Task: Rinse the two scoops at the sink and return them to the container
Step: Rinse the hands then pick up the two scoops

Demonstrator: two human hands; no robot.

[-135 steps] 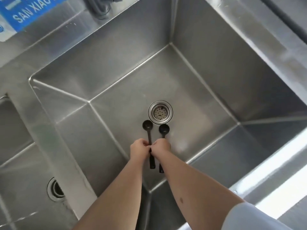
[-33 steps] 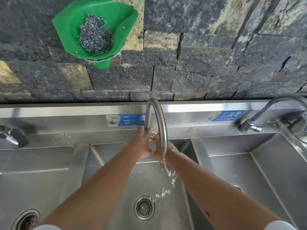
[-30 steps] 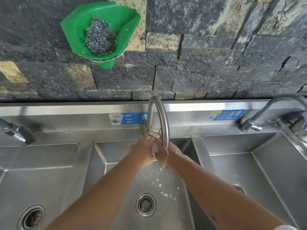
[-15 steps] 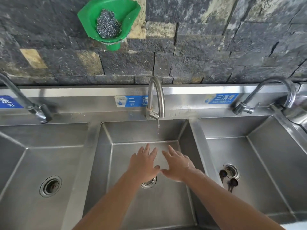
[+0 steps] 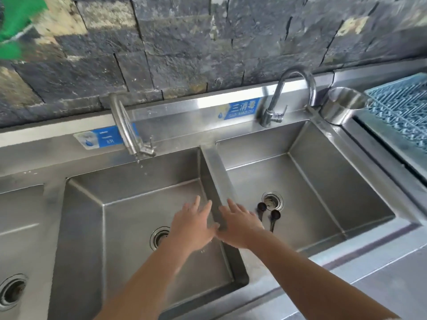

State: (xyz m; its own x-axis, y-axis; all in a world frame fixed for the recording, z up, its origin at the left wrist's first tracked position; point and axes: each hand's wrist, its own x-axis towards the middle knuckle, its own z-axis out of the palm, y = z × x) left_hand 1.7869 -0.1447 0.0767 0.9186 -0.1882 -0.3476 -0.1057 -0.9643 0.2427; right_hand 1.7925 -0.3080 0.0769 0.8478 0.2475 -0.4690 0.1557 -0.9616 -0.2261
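Observation:
Two small black scoops lie side by side on the floor of the right basin (image 5: 323,172), bowls toward the drain: the left scoop (image 5: 261,207) and the right scoop (image 5: 275,215). My left hand (image 5: 193,224) hovers over the middle basin (image 5: 129,215) with fingers spread, holding nothing. My right hand (image 5: 239,224) is over the divider between the two basins, also spread and empty, just left of the scoops and partly covering their handles. A round steel container (image 5: 342,105) stands on the counter at the back right.
The middle faucet (image 5: 124,130) drips a little water. A second faucet (image 5: 293,88) arches over the right basin. A blue drying mat (image 5: 402,105) lies at far right. A third basin (image 5: 20,227) is at left, and a green holder (image 5: 16,21) hangs on the stone wall.
My view has swung to the right. Both hands moved right with fingers spread, the right one now over the divider beside the scoops. The middle faucet's stream has dwindled to drips.

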